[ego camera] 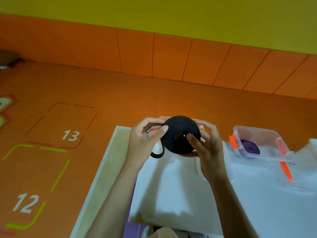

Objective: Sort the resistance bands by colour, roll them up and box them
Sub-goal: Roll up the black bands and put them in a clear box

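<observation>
A black resistance band (178, 131), wound into a thick round roll, is held up above the table in both hands. My left hand (144, 141) grips its left edge, thumb on the face of the roll. My right hand (207, 148) cups the right and lower side, index finger on the roll's centre. A short loose tail of the band (158, 154) hangs down at the lower left. Behind the roll, a clear box with orange clips (203, 127) is mostly hidden. To the right stands a second clear box (267, 134) holding a rolled purple band (249, 148).
White plastic sheeting (180, 186) covers the pale wooden table (109, 162), whose left edge runs diagonally. An orange floor mat with numbered squares 12 and 13 (70, 135) lies to the left. Orange wall panels (171, 57) stand behind. A purple item (133, 229) shows at the bottom edge.
</observation>
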The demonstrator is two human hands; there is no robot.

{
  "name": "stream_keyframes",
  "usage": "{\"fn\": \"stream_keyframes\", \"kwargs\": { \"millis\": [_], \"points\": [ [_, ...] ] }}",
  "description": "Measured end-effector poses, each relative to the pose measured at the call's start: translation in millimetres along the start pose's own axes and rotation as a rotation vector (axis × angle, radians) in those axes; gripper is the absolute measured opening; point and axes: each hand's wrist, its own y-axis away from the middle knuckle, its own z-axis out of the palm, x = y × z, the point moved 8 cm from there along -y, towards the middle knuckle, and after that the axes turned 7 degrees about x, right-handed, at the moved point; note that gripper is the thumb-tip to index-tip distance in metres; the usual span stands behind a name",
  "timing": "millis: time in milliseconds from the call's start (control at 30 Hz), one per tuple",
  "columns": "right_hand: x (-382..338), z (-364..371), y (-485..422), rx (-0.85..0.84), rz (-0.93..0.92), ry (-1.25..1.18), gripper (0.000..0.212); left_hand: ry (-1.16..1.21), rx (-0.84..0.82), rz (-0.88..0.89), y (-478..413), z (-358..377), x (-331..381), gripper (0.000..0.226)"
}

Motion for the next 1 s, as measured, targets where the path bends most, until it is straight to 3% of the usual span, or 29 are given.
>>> {"fn": "stream_keyframes", "kwargs": {
  "millis": [167,267,367,433,533,700,867,1000],
  "points": [
    [0,-3,2,0.065,-0.022,-0.039,0.035,0.094,0.07,-0.131,0,-1,-18,0.014],
    [3,-4,9,0.2,0.041,-0.089,0.035,0.218,0.032,-0.281,4,6,-32,0.012],
    [-1,12,18,0.246,0.074,-0.139,0.03,0.291,0.031,-0.315,4,7,-39,0.018],
    [-2,22,20,0.212,0.096,-0.129,0.03,0.285,0.064,-0.309,0,-1,-40,0.018],
    [5,22,15,0.153,0.115,0.018,0.014,0.271,0.095,-0.333,-5,-18,-46,0.018],
    [17,15,6,0.077,0.234,0.057,0.007,0.218,0.008,-0.373,-8,-28,-50,0.02],
    [29,23,4,-0.226,0.329,0.034,0.044,0.133,-0.046,-0.378,-6,-24,-54,0.022],
    [36,14,8,-0.152,0.346,0.049,0.043,0.101,0.02,-0.388,-7,-17,-65,0.027]
  ]
}}
